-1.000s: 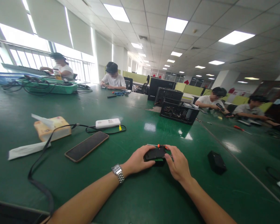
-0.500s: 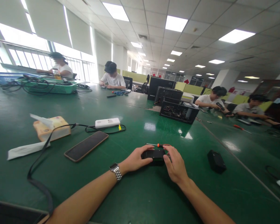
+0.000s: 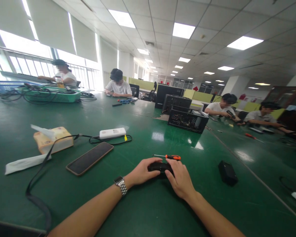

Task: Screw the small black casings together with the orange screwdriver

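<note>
A small black box-shaped device (image 3: 160, 166) is held between my two hands, low over the green table, at the lower middle of the head view. My left hand (image 3: 146, 171) grips its left end, thumb in front and fingers behind. Around its right end my right hand (image 3: 180, 177) is closed, with the thumb on the near side. Much of the device's ends is hidden by my fingers, and its exact kind does not show. Just beyond it lies a screwdriver (image 3: 173, 157) with an orange and black handle, its shaft pointing left. A second black box (image 3: 228, 172) sits to the right.
On the left lie a phone (image 3: 90, 159), a white power strip (image 3: 112, 133) with a black cable, and a tissue pack (image 3: 60, 144). An opened black computer case (image 3: 187, 121) stands further back. A green basket (image 3: 71, 96) holds cables. Several people sit around the table.
The device has tilted, showing a different side. My right hand has shifted left, further over it, so more of the screwdriver's handle shows. The camera view has moved slightly.
</note>
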{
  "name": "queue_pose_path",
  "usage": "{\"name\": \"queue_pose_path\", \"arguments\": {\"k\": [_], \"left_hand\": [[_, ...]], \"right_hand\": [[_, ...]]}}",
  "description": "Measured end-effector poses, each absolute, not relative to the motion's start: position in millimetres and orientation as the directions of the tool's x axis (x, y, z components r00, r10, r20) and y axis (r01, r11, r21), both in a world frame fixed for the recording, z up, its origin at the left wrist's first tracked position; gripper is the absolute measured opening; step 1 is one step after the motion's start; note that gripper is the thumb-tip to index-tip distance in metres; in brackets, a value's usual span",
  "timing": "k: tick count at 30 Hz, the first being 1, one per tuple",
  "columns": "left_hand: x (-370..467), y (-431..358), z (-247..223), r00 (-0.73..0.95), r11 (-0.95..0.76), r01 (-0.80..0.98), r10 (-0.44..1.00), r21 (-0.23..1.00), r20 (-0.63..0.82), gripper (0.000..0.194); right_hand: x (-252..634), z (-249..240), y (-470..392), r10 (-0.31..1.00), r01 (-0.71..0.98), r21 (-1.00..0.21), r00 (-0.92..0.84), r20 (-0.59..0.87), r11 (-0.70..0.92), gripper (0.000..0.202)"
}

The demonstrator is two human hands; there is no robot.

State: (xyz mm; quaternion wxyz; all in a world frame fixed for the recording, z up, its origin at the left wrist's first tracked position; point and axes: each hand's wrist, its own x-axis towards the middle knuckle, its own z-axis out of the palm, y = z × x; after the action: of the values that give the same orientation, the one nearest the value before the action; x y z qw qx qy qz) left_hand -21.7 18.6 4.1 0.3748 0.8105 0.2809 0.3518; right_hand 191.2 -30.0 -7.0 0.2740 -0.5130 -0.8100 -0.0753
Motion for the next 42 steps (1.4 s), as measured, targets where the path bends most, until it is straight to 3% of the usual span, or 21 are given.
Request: {"name": "queue_pose_path", "arguments": {"k": [6, 12, 17, 23, 27, 30, 32, 39, 42], "left_hand": [[-21, 18, 2, 0.606, -0.624, 0.246, 0.696, 0.741, 0.385, 0.036], [-24, 17, 2, 0.614, -0.612, 0.279, 0.706, 0.74, 0.353, 0.041], [-27, 16, 7, 0.628, -0.602, 0.297, 0.708, 0.742, 0.323, 0.049], [-26, 17, 13, 0.642, -0.614, 0.278, 0.691, 0.739, 0.332, 0.045], [-25, 17, 10, 0.618, -0.622, 0.236, 0.689, 0.746, 0.379, 0.047], [-22, 15, 9, 0.606, -0.623, 0.146, 0.67, 0.769, 0.428, 0.058], [-18, 12, 9, 0.595, -0.603, 0.075, 0.666, 0.794, 0.45, 0.066], [-8, 12, 15, 0.516, -0.507, -0.03, 0.731, 0.862, 0.448, 0.098], [-14, 19, 13, 0.429, -0.532, -0.031, 0.758, 0.846, 0.492, 0.092]], "right_hand": [[197, 2, -28, 0.78, 0.884, -0.203, -0.24, 0.577, 0.422, 0.041], [235, 14, -25, 0.861, 0.922, -0.325, -0.017, 0.509, 0.211, 0.033], [246, 0, -16, 0.921, 0.958, -0.221, -0.087, 0.38, 0.182, 0.023], [230, -8, -10, 0.895, 0.948, -0.201, -0.144, 0.423, 0.247, 0.019], [212, 6, -19, 0.77, 0.862, -0.179, -0.307, 0.559, 0.474, 0.036], [189, 15, -28, 0.648, 0.757, -0.011, -0.55, 0.527, 0.653, 0.064], [175, 17, -32, 0.611, 0.732, 0.073, -0.615, 0.499, 0.677, 0.07], [173, 14, -24, 0.599, 0.758, 0.094, -0.579, 0.554, 0.646, 0.047], [199, 19, -16, 0.689, 0.87, 0.048, -0.421, 0.59, 0.491, 0.05]]}}
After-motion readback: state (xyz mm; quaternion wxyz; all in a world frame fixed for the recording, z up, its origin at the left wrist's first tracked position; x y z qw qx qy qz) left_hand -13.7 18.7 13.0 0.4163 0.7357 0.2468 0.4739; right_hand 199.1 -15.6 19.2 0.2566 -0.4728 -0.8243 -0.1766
